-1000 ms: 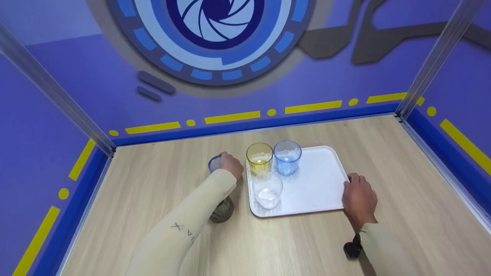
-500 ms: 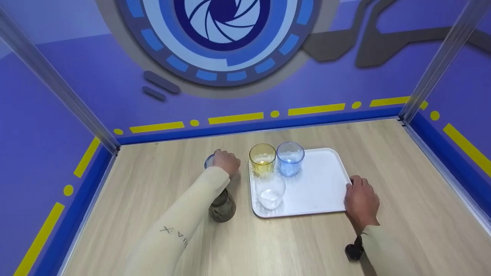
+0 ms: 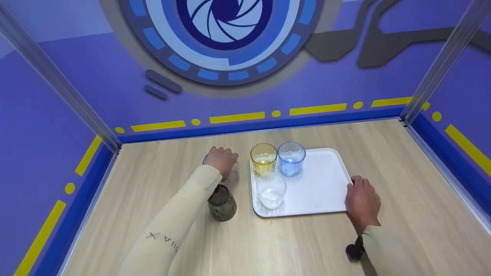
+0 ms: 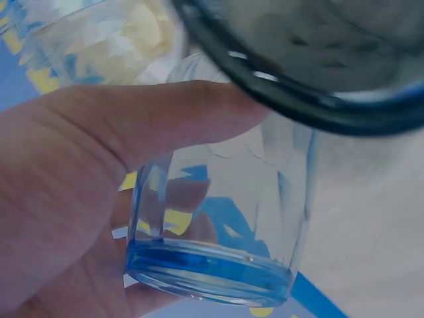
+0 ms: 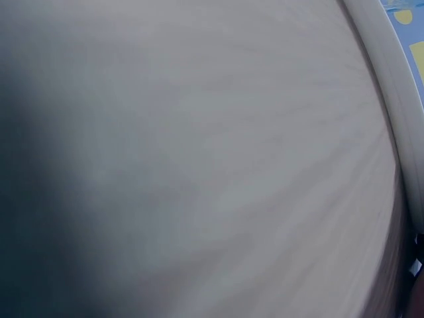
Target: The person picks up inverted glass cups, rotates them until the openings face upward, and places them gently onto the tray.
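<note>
My left hand (image 3: 221, 163) grips a clear, blue-tinted glass (image 4: 265, 205), its thumb across the side and its fingers behind. In the head view the hand hides nearly all of this glass; only a sliver of blue shows at its left. Just below the wrist a dark grey glass (image 3: 223, 205) stands upside down on the table; its dark edge (image 4: 318, 112) looms close in the left wrist view. My right hand (image 3: 363, 201) holds the right edge of a white tray (image 3: 318, 191). The tray's left part bears a yellow glass (image 3: 263, 159), a blue glass (image 3: 291, 159) and a clear glass (image 3: 271, 191).
The wooden table (image 3: 291, 245) is enclosed by purple printed panels (image 3: 191, 103) at the back and both sides. In the right wrist view the tray's pale rim (image 5: 394, 99) curves down the right side, beside wood grain.
My left hand has shifted slightly left and turned at the wrist, hiding more of its glass and uncovering more of the dark glass. The right hand keeps its hold on the tray.
</note>
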The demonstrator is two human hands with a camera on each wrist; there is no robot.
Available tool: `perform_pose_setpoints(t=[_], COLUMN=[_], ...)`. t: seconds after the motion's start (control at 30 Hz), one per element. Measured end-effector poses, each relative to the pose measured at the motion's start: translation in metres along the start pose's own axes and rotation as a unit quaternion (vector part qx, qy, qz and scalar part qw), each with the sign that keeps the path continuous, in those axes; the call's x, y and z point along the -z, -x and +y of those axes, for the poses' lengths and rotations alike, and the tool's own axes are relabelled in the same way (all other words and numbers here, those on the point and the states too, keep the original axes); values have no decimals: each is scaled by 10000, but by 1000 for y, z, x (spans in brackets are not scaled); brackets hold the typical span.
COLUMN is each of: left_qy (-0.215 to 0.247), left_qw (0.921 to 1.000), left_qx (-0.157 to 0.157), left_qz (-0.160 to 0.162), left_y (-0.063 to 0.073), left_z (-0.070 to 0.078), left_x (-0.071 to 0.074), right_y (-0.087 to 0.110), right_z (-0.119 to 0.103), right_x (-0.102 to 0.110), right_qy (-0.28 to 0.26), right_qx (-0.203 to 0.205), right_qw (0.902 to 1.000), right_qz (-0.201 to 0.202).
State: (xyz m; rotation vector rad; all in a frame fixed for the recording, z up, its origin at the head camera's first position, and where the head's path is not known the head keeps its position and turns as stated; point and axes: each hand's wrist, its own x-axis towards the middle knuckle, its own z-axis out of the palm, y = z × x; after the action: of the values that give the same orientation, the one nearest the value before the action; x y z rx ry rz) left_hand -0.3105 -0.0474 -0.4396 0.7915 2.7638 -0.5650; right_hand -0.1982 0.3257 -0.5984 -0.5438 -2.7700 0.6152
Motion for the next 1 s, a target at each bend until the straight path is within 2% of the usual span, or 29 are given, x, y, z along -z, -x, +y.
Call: perform_pose_setpoints(t=[0.23, 0.47, 0.8, 1.0], left_qy=[442, 784, 1419, 1610], left_qw=[9989, 9969, 9892, 9857], left_qx=[-34, -59, -119, -106], left_qz=[119, 83, 351, 495], left_y=[0, 1, 7, 12], left_z=[-5, -12, -19, -22], left_x=[0, -2, -5, -6], right_y=[2, 2, 1, 1], right_z=[3, 2, 2, 2], right_x=[-2, -1, 0, -1], right_qy=[-141, -156, -49, -30], right_qx=[237, 189, 103, 134], right_qw=[9993, 9996, 9999, 9999], right_qz=[264, 171, 72, 59])
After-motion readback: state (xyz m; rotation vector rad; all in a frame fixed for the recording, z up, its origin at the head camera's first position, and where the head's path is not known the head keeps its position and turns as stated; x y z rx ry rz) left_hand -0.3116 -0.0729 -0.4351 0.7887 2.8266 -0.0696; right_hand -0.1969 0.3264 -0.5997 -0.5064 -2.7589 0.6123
